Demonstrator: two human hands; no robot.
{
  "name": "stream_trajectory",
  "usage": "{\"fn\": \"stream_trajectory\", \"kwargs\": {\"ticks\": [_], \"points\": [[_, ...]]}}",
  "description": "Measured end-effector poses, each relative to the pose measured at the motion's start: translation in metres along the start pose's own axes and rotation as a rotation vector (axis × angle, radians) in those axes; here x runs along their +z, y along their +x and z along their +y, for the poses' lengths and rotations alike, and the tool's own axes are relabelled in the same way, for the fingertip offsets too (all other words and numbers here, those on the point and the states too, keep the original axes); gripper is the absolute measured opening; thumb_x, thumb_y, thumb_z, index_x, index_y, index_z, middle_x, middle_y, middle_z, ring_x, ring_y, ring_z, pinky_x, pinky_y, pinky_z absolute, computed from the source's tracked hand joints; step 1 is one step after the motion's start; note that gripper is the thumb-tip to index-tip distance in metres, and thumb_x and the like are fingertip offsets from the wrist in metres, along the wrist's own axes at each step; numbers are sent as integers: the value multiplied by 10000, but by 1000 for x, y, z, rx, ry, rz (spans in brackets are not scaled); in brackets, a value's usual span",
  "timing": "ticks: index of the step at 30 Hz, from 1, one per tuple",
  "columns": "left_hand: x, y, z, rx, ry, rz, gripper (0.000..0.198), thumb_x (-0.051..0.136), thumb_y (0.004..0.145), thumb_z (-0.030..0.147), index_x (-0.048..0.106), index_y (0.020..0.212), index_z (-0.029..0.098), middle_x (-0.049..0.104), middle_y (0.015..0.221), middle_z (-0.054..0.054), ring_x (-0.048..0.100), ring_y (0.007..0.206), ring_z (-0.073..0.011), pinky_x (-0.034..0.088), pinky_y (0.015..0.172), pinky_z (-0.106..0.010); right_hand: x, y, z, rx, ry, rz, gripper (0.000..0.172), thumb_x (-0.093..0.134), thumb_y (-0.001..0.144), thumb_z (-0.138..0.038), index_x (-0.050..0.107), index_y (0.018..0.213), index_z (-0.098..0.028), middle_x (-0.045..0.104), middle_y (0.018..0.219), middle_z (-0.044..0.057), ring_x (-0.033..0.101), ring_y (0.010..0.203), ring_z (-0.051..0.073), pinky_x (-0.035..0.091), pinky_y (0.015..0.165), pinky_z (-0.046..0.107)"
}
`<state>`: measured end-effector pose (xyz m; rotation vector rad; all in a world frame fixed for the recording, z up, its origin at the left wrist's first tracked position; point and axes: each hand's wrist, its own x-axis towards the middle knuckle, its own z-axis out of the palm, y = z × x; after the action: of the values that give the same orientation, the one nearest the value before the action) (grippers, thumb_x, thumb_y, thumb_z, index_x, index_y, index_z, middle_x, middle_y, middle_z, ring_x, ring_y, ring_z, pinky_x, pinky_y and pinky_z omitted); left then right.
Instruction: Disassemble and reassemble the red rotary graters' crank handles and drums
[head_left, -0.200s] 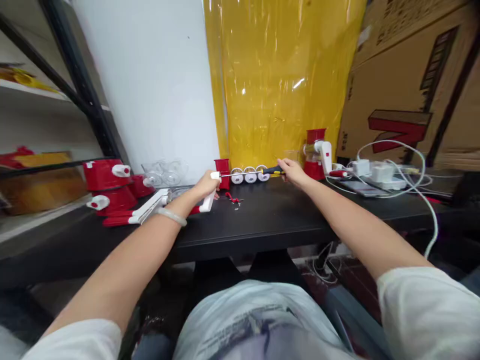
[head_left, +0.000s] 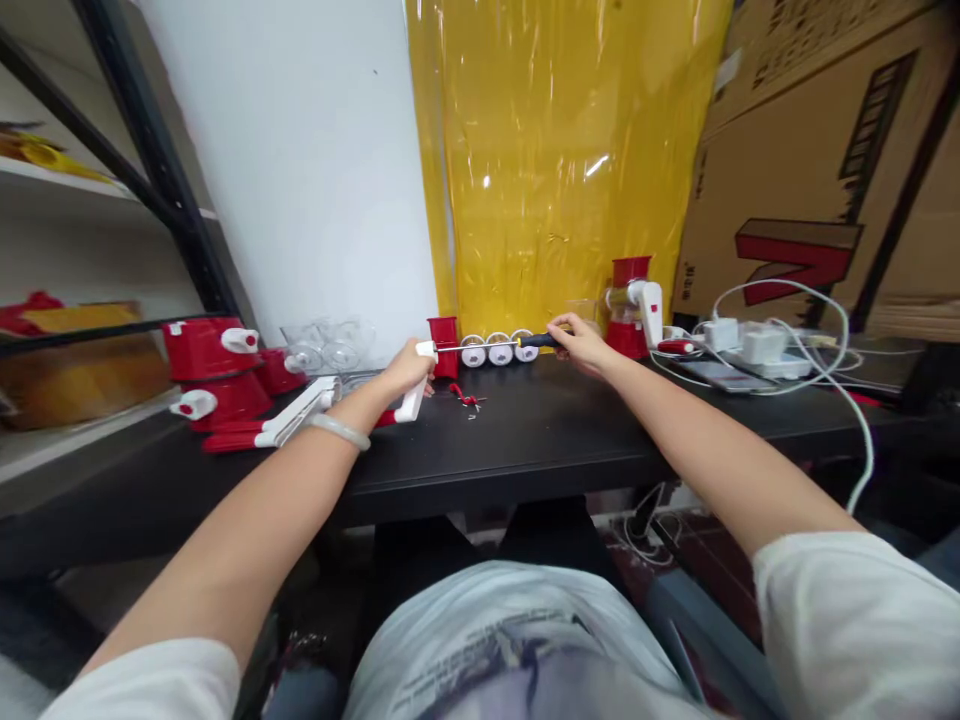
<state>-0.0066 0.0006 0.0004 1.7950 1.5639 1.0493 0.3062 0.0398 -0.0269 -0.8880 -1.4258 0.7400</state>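
My left hand (head_left: 409, 368) is closed around a white crank handle (head_left: 412, 399) with a red grip, held above the table. From the right, my right hand (head_left: 579, 342) holds a screwdriver (head_left: 538, 341) by its dark and yellow handle, fingers around its end. The metal shaft lies level, its tip against the upper end of the crank handle. Behind the shaft stand three white round parts (head_left: 500, 350) in a row, beside a red housing (head_left: 444, 345). Small red parts and screws (head_left: 467, 398) lie on the table below.
On the left are red housings (head_left: 217, 370), more white crank handles (head_left: 296, 412) and clear plastic parts (head_left: 330, 345). A red and white drum grater (head_left: 631, 305) stands at the right, near chargers and white cables (head_left: 761, 347). The black table (head_left: 517, 445) ends close to my body.
My right hand's fingers have shifted and opened slightly around the screwdriver's handle. Both hands and the crank handle sit a touch further left in the picture.
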Motion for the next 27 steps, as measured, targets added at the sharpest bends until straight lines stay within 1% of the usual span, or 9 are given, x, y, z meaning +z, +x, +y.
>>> {"fn": "stream_trajectory", "kwargs": {"ticks": [3,7,11,13,15,17,19,23,27], "points": [[0,1,0,-14,-31,4,423,560,663,100,487,1071,189,495,585,52,560,408,-166,532,453,-303,-3,-2,-1,-21,85,-42,422,790,733,-428,509,994,-252,513,715,-67,453,499,58,397,460,188],[-1,2,-1,-18,-49,0,456,541,649,84,465,1086,190,509,595,48,579,417,-177,540,454,-312,-7,-7,-8,-46,194,-138,611,860,603,-353,497,1091,-291,534,810,-54,550,638,99,458,548,223],[-1,4,-2,-9,-52,-8,419,532,652,80,464,1049,192,517,586,42,576,411,-178,537,445,-311,-5,-10,-12,-52,219,-144,692,894,534,-343,498,1100,-302,555,832,-53,574,674,110,477,583,237],[0,4,-2,2,-46,-27,375,534,649,80,476,1003,190,515,576,37,583,419,-183,540,449,-314,-3,-9,-11,-58,178,-105,599,882,577,-425,511,1023,-278,578,850,-39,587,678,111,470,570,230],[1,3,-1,5,-43,-36,354,537,647,81,481,979,189,518,577,32,588,427,-186,542,452,-317,-2,-6,-8,-20,118,-72,508,786,692,-589,501,945,-253,593,809,-24,596,630,115,466,536,235],[2,2,-1,2,-41,-25,373,538,651,81,478,1002,190,520,587,34,582,425,-181,538,448,-313,-2,-4,-3,56,45,-71,527,583,803,-748,487,907,-240,582,688,-17,583,528,131,453,480,253],[1,1,0,-11,-36,-8,413,536,656,79,467,1047,192,518,601,39,573,420,-174,534,444,-309,-3,-1,1,101,-54,-99,583,434,844,-809,492,884,-231,541,560,-21,533,424,139,403,412,256],[1,0,0,-24,-26,5,441,540,666,84,454,1082,202,518,629,42,576,424,-167,538,448,-302,-5,0,3,13,-186,-95,481,484,900,-702,499,839,-225,471,467,-54,411,342,103,288,360,226],[0,-1,1,-16,-25,10,422,552,689,99,454,1084,213,517,640,41,577,426,-163,527,431,-287,-3,-1,1,-26,-86,-75,351,618,876,-555,475,910,-236,491,567,-70,432,400,85,316,401,207]]}}
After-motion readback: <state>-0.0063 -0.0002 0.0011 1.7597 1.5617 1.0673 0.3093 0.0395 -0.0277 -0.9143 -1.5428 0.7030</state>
